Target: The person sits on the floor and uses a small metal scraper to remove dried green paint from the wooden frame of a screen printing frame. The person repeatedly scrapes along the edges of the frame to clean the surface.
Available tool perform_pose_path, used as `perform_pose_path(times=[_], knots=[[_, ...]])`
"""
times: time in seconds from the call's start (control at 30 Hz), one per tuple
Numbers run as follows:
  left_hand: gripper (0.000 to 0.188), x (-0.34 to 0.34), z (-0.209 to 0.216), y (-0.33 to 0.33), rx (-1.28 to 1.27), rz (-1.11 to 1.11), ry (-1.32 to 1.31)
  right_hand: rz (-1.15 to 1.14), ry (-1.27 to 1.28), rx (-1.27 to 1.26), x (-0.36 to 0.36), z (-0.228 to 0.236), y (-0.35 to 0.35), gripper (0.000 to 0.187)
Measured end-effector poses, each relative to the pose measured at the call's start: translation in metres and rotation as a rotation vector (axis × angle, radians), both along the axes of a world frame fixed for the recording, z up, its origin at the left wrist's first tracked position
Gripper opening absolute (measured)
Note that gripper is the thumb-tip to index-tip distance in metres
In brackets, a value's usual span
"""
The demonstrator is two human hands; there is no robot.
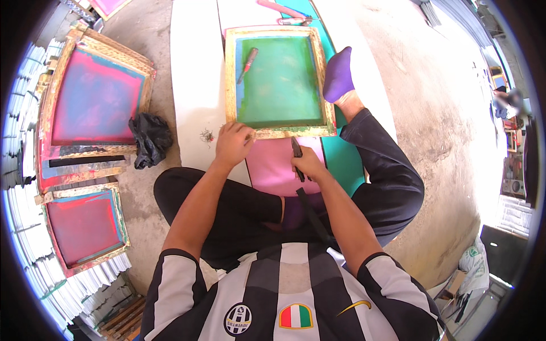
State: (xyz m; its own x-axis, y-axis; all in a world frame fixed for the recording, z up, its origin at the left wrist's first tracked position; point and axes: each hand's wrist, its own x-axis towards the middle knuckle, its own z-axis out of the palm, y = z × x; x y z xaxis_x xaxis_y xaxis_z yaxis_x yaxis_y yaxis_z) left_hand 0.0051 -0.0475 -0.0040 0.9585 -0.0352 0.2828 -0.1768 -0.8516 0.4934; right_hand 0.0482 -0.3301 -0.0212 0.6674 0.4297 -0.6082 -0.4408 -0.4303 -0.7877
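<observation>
A wooden screen-printing frame point(330, 116) with green mesh lies in front of me on coloured sheets. My left hand point(233, 143) rests at its near left corner, fingers curled over the wooden edge. In my right hand point(310, 163) I grip dark pliers point(297, 149), their tip close to the middle of the frame's near edge. A small red-handled tool point(247, 63) lies on the mesh at the upper left. Beside the left hand sits a little pile of thin bits point(206, 136), perhaps staples.
Stacked frames with blue and red mesh point(96, 102) stand at the left, a smaller red one point(85, 227) nearer. A black plastic bag point(151, 139) lies beside them. Several tools point(293, 21) lie beyond the frame. My purple-socked foot point(339, 74) touches its right side.
</observation>
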Motion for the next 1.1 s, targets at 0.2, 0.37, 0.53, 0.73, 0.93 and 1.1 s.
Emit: perform_pose_path(times=[0.2,0.37,0.53,0.73,0.93,1.1], knots=[[0.024,-0.004,0.014,-0.008,0.000,-0.131,-0.033,0.162,-0.040,-0.082,-0.013,0.031,0.053,0.013],[0.013,-0.011,0.021,0.012,0.118,-0.085,0.038,0.286,-0.097,-0.108,-0.016,0.054,0.094,0.012],[0.012,-0.014,0.035,0.049,0.250,-0.031,0.157,0.391,-0.101,-0.121,-0.009,0.063,0.136,0.013],[0.018,-0.022,0.032,0.102,0.263,0.148,0.339,0.409,0.042,0.005,-0.012,0.046,0.179,0.027],[0.034,-0.020,0.018,0.122,0.097,0.510,0.851,0.326,0.241,0.005,-0.016,0.064,0.164,0.034],[0.041,-0.018,0.018,0.109,0.151,0.598,0.765,0.253,0.141,0.058,-0.018,0.036,0.108,0.037]])
